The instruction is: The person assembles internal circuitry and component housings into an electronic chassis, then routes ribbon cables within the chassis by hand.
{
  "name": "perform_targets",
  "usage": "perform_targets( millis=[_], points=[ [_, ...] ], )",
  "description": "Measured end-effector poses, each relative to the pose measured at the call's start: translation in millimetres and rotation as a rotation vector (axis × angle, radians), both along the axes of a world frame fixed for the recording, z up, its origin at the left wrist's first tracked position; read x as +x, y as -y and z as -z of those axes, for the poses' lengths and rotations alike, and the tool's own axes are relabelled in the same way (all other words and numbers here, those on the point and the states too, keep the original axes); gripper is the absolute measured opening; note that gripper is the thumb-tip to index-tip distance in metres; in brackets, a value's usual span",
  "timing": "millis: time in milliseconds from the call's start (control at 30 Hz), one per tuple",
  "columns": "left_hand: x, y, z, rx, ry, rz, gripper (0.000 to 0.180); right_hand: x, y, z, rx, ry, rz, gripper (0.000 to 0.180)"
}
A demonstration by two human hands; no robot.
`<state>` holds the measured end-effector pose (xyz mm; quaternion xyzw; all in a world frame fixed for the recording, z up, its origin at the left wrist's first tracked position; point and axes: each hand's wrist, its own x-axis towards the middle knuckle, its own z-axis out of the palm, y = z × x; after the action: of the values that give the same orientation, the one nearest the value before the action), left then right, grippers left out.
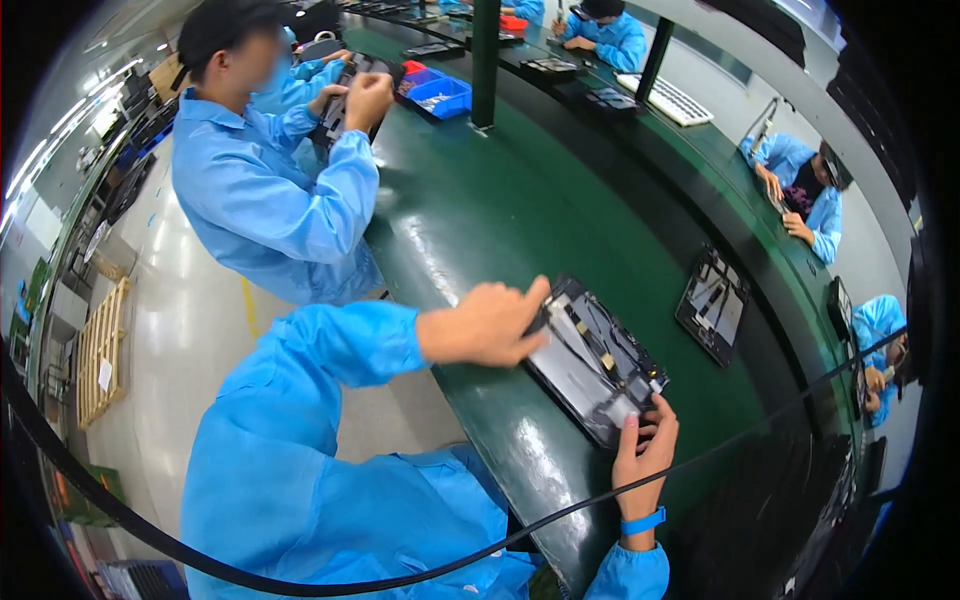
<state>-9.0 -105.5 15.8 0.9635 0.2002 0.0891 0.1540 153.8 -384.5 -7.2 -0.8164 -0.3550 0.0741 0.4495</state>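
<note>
An opened tablet (590, 360) lies on the green bench in front of me, its inner side up. Inside it show a large silver-grey panel, dark ribbon cables and small parts. My left hand (488, 325) grips its far-left end, the index finger stretched along the top and the thumb lower at the edge. At the near-right end my right hand (645, 450), with a blue band at the wrist, holds the corner, thumb on the grey panel and fingers curled by the edge. What lies under the left fingers is hidden.
A second opened tablet (714, 305) lies to the right. Behind it runs a raised dark ledge. Blue bins (440, 96) with small parts stand by a green post (484, 70). A co-worker (270, 190) at the left handles another device; others sit across the bench. A dark cable crosses the foreground.
</note>
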Motion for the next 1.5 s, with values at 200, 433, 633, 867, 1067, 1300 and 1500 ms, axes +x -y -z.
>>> perform_targets(
  millis=[200, 433, 633, 867, 1067, 1300, 1500],
  points=[
    [-22, 87, 18, -0.458, 0.140, 0.571, 0.045, 46, 40, 14, -0.097, 0.289, 0.098, 0.043],
    [38, 129, 20, -0.498, 0.024, 0.901, 0.050, 77, 48, 42, -0.066, 0.427, 0.208, 0.045],
    [62, 145, 17, -0.760, -0.040, 1.040, 0.026, 120, 40, 55, 0.030, 0.236, 0.411, 0.051],
    [120, 77, 28, -0.215, 0.765, 0.811, 0.017, 91, 39, 46, 0.052, 0.303, 0.214, 0.030],
    [125, 68, 46, -0.521, 0.389, 0.596, 0.038, 65, 34, 22, 0.066, 0.209, -0.007, 0.026],
    [117, 67, 49, -0.519, 0.333, 0.763, 0.048, 53, 47, 6, -0.003, 0.433, -0.116, 0.026],
    [126, 64, 60, -0.419, 0.325, 0.893, 0.068, 51, 47, 14, 0.039, 0.306, -0.060, 0.007]
  ],
)
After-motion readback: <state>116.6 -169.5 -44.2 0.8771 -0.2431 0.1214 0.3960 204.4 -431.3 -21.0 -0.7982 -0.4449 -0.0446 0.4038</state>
